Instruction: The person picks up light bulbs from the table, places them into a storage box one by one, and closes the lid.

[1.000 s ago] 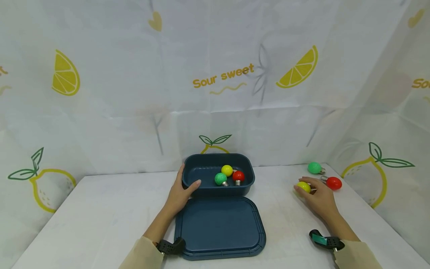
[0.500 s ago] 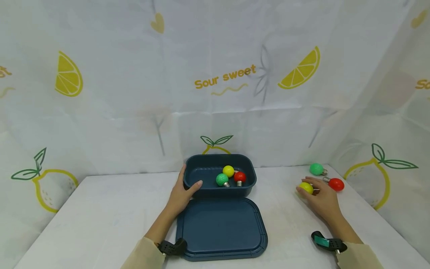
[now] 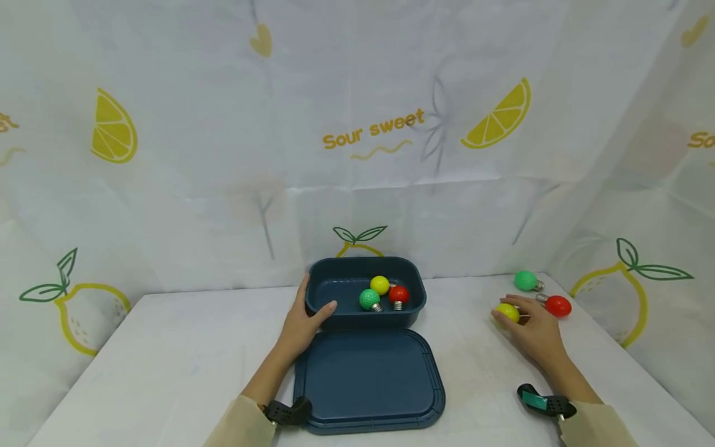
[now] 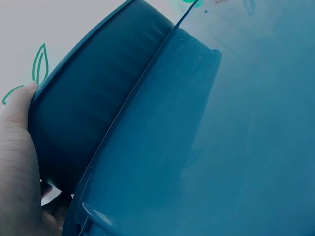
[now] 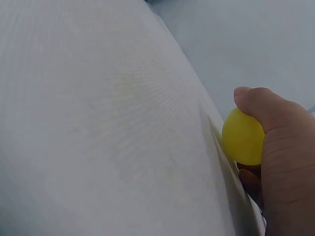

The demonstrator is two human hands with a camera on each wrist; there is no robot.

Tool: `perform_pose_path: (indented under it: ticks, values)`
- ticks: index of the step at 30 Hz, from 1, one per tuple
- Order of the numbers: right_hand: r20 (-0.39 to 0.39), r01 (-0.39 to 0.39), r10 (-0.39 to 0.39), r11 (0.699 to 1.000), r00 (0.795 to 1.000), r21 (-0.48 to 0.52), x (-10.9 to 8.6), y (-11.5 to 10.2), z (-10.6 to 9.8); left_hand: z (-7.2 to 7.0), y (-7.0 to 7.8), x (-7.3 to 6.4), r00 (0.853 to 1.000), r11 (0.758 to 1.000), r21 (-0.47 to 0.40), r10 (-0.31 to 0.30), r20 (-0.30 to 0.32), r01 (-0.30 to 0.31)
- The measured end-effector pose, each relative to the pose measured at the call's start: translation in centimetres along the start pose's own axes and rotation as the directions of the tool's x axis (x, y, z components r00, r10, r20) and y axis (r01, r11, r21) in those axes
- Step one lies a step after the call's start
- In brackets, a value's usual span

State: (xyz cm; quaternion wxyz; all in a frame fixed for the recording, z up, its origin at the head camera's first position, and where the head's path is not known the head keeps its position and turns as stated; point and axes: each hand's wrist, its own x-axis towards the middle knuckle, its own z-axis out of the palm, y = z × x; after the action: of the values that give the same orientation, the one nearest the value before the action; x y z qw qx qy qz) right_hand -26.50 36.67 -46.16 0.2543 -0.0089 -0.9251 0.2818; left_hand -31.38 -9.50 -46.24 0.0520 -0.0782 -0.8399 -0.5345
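Note:
A dark blue plastic box stands on the table by the back cloth. Inside, toward its right end, lie a yellow bulb, a green bulb and a red bulb. My left hand holds the box at its left front corner, thumb at the front rim and fingers along the left side; the left wrist view shows the thumb on the box wall. On the right, my right hand pinches another yellow light bulb between thumb and fingers, its base partly hidden.
A flat dark blue lid lies in front of the box. Behind the right hand lie a loose green bulb and a loose red bulb. Lemon-printed white cloth closes off the back and sides of the white table.

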Motion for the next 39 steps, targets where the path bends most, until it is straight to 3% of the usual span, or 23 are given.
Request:
perform_pose_path:
  ticks: [9, 23, 39]
  values:
    - [0.003, -0.006, 0.006, 1.000, 1.000, 0.001, 0.10, 0.21, -0.18, 0.17, 0.17, -0.02, 1.000, 1.000, -0.005, 0.006, -0.008, -0.006]
    - [-0.053, 0.054, -0.054, 0.998, 0.997, 0.010, 0.02, 0.23, 0.06, 0.10, 0.33, -0.22, 1.000, 1.000, -0.005, -0.016, 0.000, 0.016]
    - [-0.036, 0.047, -0.046, 0.999, 0.998, 0.020, 0.03, 0.46, 0.30, 0.15, 0.22, -0.22, 1.000, 1.000, -0.007, -0.018, -0.009, 0.017]
